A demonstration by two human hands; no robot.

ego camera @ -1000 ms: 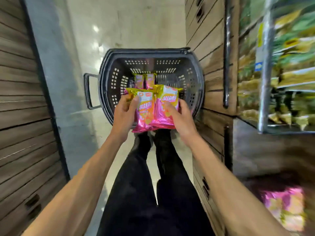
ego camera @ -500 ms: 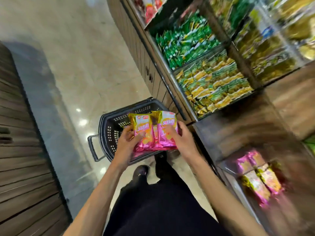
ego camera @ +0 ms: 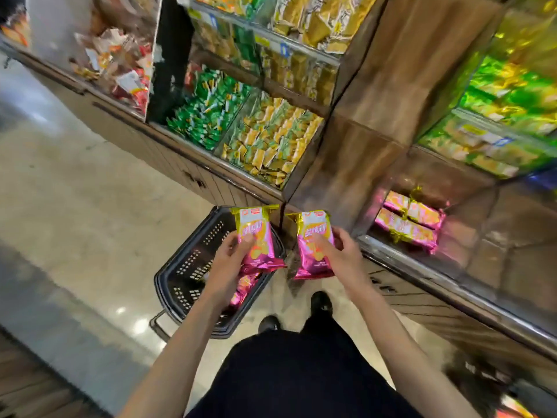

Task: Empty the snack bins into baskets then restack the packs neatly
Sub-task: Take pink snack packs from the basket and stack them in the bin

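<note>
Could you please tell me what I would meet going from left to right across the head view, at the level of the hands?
Black basket → left pink pack, gripped by the left hand → right pink pack, gripped by the right hand → binned pink packs.

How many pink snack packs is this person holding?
2: one pack in the left hand above the basket, another pack in the right hand beside it. More may hide behind either.

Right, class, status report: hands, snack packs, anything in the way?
Left hand grips a pink snack pack over the basket. Right hand grips a second pink pack short of the bin. Only the bin's front rail between.
</note>
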